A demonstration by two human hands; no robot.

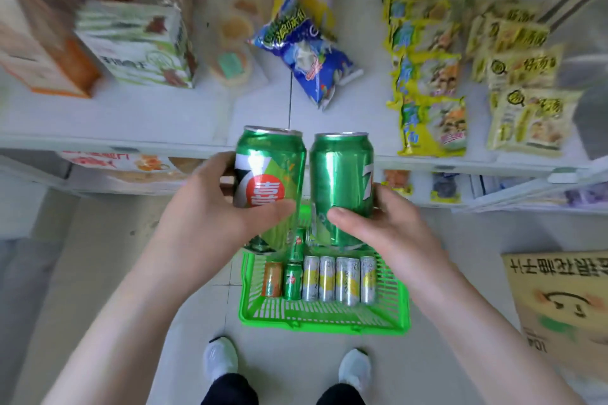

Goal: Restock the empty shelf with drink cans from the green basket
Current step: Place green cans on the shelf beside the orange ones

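My left hand [210, 204] grips a green soda can [273, 171] with a red circle on its label. My right hand [378, 223] grips a second green can [342, 181]. Both cans are upright, side by side, held in the air just in front of the white shelf edge [131, 141]. Below them on the floor stands the green basket [325, 316]. It holds several cans lying in a row: an orange can [272, 279], two small green cans [293, 281] and several silver-and-yellow slim cans [339, 279].
The white shelf carries cartons [138, 43] at the left, a blue snack bag [306, 52] in the middle and yellow snack packets [427, 76] at the right. A lower shelf [460, 194] holds more packets. A cardboard box [559, 306] stands at the right. My white shoes [220, 358] are behind the basket.
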